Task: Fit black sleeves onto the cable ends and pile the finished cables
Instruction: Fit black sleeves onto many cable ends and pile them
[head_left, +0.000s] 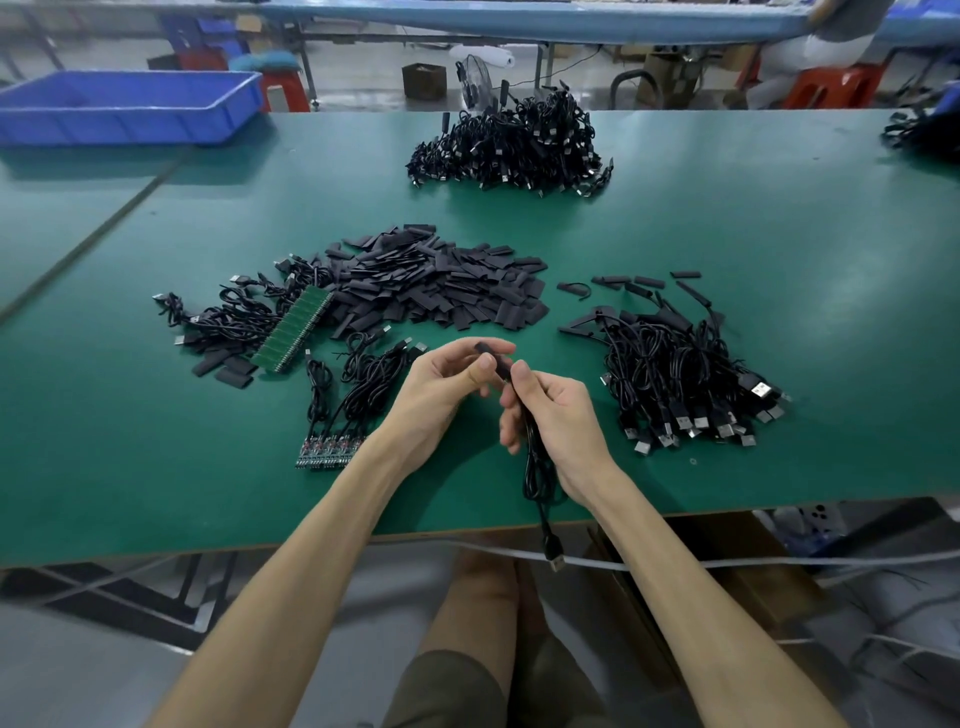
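My left hand (444, 384) pinches a black sleeve (496, 358) between thumb and fingertips above the green table (727, 234). My right hand (550, 415) grips a black cable (537, 473) just below the sleeve; its loops hang down and the USB plug (555, 558) dangles past the table's front edge. Loose black sleeves (441, 283) lie heaped in the middle. Sleeved cables (680, 374) are piled at the right. Cables with small circuit boards (332, 447) lie to the left of my hands.
A large heap of black cables (509, 143) sits at the back centre. A green strip of boards (298, 330) leans on tangled cables (223, 317) at the left. A blue bin (130, 106) stands at the far left corner. More cables (919, 130) lie at the far right.
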